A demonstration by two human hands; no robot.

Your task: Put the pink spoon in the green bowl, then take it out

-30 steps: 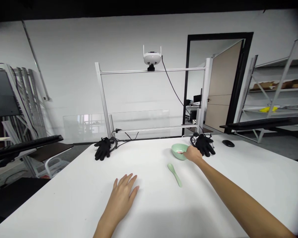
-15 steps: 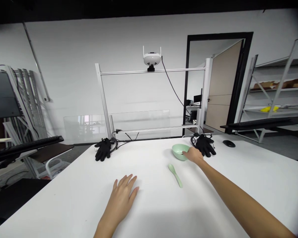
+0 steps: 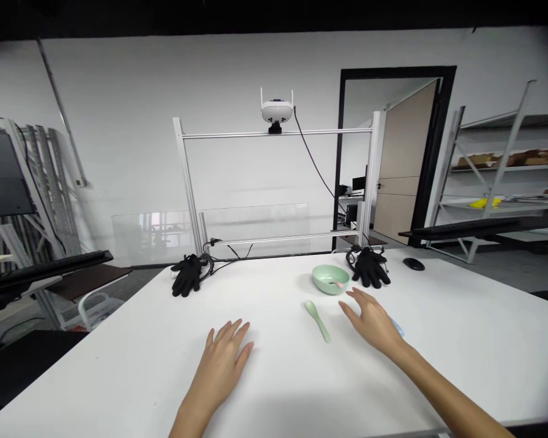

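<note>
Left hand (image 3: 220,365) lies palm down on the white tabletop (image 3: 95,377), fingers (image 3: 231,336) extended and slightly spread, holding nothing. Right hand (image 3: 371,323) is also palm down and empty, its fingers (image 3: 354,303) opened wide and pointing toward the far side of the table. Whether they touch the tabletop or sit just above it is hard to judge from this angle.

Just ahead of the right fingertips, near but not touching them, a pale green bowl (image 3: 329,280) stands upright, with a small pink item (image 3: 338,283) inside it by the rim, probably a utensil, though it is too small to tell. A pale green spoon (image 3: 317,320) lies flat on the table between the two hands, closer to the right, its scoop end pointing away. A small pale blue object (image 3: 396,327) lies just beside the outer edge of the right hand, partly hidden by it.

Farther out, a black glove (image 3: 369,269) lies beyond the right fingers, just beside the bowl, and a second black glove (image 3: 188,275) lies ahead of the left fingers, both with black cables attached. A black computer mouse (image 3: 413,263) sits well to the right of the right hand. Beyond the table stands an aluminium frame (image 3: 274,134) carrying a white twin-antenna camera unit (image 3: 276,111).
</note>
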